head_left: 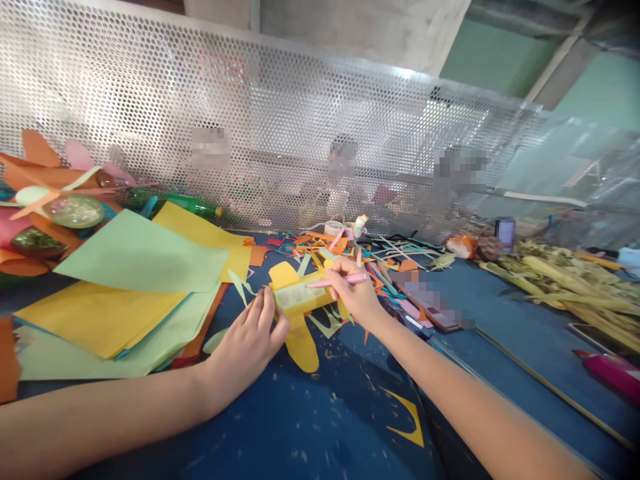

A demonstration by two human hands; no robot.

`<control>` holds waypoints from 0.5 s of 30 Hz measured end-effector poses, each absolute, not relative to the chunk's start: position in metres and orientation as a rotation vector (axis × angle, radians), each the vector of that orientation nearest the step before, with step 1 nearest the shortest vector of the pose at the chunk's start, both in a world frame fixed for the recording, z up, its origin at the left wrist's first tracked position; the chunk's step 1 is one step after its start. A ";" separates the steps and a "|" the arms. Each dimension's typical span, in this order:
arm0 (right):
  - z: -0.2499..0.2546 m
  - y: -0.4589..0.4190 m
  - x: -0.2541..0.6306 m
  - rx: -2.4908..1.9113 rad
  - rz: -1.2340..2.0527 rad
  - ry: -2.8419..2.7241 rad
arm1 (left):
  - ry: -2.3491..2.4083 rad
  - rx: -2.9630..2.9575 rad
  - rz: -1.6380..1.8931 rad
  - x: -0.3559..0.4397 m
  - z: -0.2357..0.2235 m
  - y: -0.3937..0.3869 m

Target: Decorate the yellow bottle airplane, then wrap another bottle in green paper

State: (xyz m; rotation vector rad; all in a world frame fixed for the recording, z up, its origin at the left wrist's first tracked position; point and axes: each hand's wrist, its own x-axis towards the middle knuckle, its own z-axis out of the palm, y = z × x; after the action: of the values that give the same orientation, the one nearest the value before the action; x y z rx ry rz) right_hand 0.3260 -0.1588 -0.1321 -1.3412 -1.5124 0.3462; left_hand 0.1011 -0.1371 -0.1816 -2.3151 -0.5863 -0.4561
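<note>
On the blue table (305,423), stacked paper sheets (145,257) are lying at the left, a green bottle (193,204) resting behind them. The left hand (250,333) is pressing its bent fingertips against the near left end of a yellow paper plane (300,301), which is lying in the middle with a pale strip along its body. The right hand (353,291) is pinching a pink pen (340,281) over that strip. Corn husks (560,267) are lying at the far right. Whether the bottle is holding anything, I cannot tell.

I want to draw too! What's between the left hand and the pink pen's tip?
A pale strip with faint circles, on the yellow shape. You can see it in the head view.
</note>
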 end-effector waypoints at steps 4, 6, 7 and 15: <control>-0.132 -0.159 0.325 -1.305 0.419 -1.532 | -0.590 -2.346 -0.466 0.101 -0.181 -0.137; -0.131 -0.160 0.324 -1.300 0.443 -1.531 | -0.588 -2.342 -0.467 0.101 -0.181 -0.137; -0.131 -0.160 0.324 -1.301 0.450 -1.531 | -0.588 -2.336 -0.468 0.101 -0.181 -0.137; -0.129 -0.160 0.323 -1.304 0.430 -1.518 | -0.578 -2.313 -0.460 0.101 -0.180 -0.138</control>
State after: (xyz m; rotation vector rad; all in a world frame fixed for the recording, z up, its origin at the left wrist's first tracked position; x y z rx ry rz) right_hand 0.3234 -0.1604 -0.1294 -1.3035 -1.5183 0.4299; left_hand 0.1007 -0.1379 -0.1803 -2.3128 -0.5780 -0.4601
